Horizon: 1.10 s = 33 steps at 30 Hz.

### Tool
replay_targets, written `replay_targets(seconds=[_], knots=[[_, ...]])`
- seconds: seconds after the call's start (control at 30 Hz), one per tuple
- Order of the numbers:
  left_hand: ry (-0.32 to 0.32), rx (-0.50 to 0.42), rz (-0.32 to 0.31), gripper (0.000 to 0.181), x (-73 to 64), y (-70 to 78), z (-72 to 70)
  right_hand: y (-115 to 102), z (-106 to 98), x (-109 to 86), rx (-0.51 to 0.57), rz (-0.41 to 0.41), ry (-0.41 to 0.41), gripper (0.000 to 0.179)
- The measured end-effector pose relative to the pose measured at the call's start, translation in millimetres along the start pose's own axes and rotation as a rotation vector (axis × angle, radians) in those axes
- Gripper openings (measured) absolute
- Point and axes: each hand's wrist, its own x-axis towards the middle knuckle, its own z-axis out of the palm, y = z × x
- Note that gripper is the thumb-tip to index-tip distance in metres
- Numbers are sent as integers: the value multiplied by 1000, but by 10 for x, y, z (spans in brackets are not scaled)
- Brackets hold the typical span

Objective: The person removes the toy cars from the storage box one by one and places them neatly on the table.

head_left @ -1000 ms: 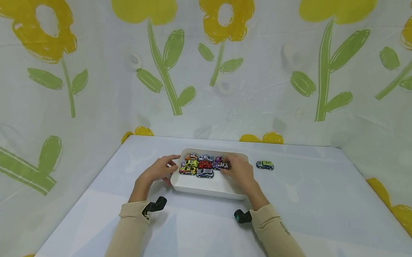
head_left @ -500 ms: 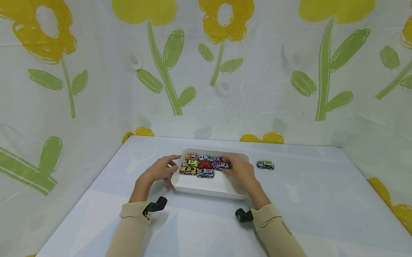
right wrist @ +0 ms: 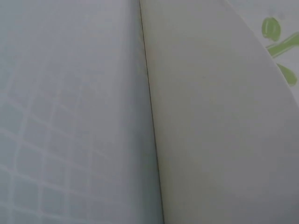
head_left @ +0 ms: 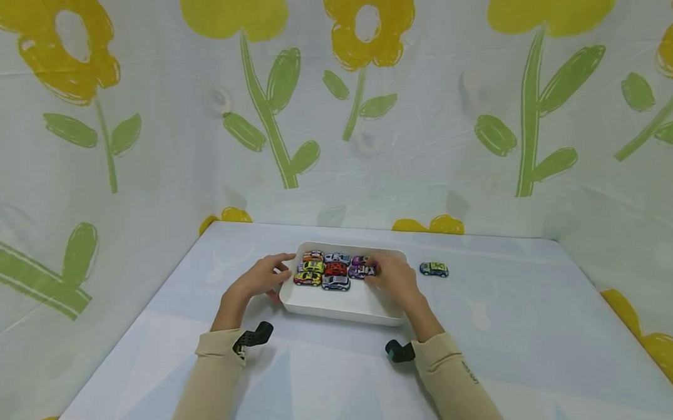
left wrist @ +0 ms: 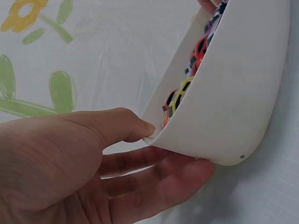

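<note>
A white tray (head_left: 338, 304) holds several small toy cars in rows at its left and back. My left hand (head_left: 262, 276) grips the tray's left end; the left wrist view has the thumb (left wrist: 135, 129) at the rim and the fingers against the outer wall. Inside the tray, my right hand (head_left: 394, 280) pinches a purple-and-white toy car (head_left: 360, 272) near its right end. Behind that car is another purple one (head_left: 359, 260), partly covered by the fingers. A red car (head_left: 336, 269) and a silver-blue one (head_left: 336, 283) lie to the left.
A green-and-blue toy car (head_left: 434, 269) stands on the table (head_left: 494, 342), right of the tray. Flower-printed cloth (head_left: 425, 126) surrounds the table at the back and sides. The right wrist view has the tray's outer wall (right wrist: 219, 116) against the tabletop.
Hardly anything differs. The right hand and forearm have shifted very slightly to the right; the left hand keeps its grip on the tray.
</note>
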Motion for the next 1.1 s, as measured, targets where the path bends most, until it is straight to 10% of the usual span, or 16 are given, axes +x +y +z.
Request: replay_targets(seconds=[1.1], knots=[[6,-33,-1,53,0,-10,10,73,-138,46,203,-28,-84,32]])
